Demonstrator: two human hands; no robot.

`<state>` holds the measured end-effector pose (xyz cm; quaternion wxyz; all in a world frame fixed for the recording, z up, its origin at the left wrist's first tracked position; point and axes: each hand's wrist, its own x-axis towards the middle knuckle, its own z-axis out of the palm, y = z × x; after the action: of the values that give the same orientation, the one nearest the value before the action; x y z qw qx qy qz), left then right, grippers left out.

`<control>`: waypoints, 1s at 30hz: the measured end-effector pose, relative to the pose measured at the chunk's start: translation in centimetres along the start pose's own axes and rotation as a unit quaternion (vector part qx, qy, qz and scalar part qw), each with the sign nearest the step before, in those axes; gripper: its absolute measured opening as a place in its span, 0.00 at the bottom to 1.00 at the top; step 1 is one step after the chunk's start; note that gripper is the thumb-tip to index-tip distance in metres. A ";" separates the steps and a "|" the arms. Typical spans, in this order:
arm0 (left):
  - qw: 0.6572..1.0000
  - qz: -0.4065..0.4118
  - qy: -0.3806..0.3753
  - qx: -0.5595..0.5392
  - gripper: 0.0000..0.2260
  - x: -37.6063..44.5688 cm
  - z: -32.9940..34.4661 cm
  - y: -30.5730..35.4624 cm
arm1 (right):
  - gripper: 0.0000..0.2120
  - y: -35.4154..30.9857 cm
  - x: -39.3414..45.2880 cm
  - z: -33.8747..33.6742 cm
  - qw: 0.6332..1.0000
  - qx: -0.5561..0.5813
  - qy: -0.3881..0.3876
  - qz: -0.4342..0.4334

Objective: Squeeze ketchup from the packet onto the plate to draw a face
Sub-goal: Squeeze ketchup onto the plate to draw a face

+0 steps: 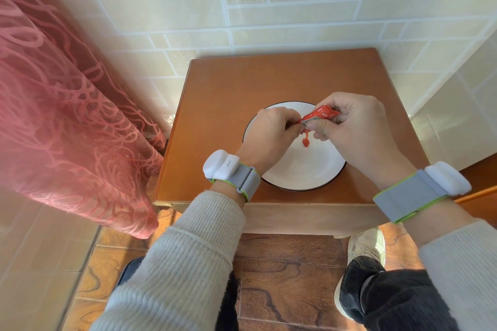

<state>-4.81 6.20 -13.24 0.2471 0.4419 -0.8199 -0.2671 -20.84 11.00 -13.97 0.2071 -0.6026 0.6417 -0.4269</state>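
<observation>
A white plate (pixel 304 172) with a dark rim sits on a small wooden table (pixel 228 94). Above its middle, both hands hold a red ketchup packet (pixel 320 115). My right hand (pixel 355 126) grips the packet's body, fingers curled around it. My left hand (pixel 271 131) pinches the packet's torn lower end. A thin strand of ketchup runs down from that end to a small red blob (pixel 305 141) on the plate. Much of the packet is hidden under my fingers.
The table stands against a tiled wall (pixel 269 8). A pink patterned curtain (pixel 67 115) hangs close to the table's left side. My shoes (pixel 367 246) and legs are on the wood-grain floor below the table's front edge.
</observation>
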 end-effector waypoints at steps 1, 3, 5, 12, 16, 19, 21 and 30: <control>1.000 0.001 0.000 0.000 0.05 0.0 0.0 0.0 | 0.06 0.0 0.0 0.0 1.000 0.001 -0.001 -0.001; 1.000 0.001 -0.001 0.001 0.05 0.0 0.0 0.0 | 0.06 0.0 -0.1 0.0 1.000 -0.003 -0.003 -0.005; 1.000 0.002 -0.001 0.000 0.05 0.0 0.0 -0.1 | 0.06 0.0 -0.1 -0.1 1.000 -0.010 -0.004 -0.008; 1.000 0.002 -0.003 0.000 0.05 0.0 0.0 -0.1 | 0.06 -0.2 -0.1 -0.1 1.000 -0.020 -0.002 -0.010; 1.000 0.004 -0.002 -0.003 0.05 0.0 0.1 0.0 | 0.06 -0.2 -0.1 -0.2 1.000 -0.018 0.000 -0.011; 1.000 0.003 -0.002 -0.006 0.05 0.0 0.0 0.0 | 0.06 -0.2 0.0 -0.1 1.000 -0.015 0.000 -0.010; 1.000 0.002 -0.002 -0.006 0.05 0.0 0.0 -0.1 | 0.06 -0.2 0.0 -0.1 1.000 -0.011 0.000 -0.009; 1.000 -0.001 0.005 -0.022 0.04 0.0 -0.2 -0.4 | 0.07 -0.3 -0.1 -0.4 1.000 -0.012 -0.015 -0.005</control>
<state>-4.49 5.97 -13.38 0.2612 0.4383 -0.8120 -0.2833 -20.95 11.21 -13.48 0.2070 -0.6148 0.6405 -0.4110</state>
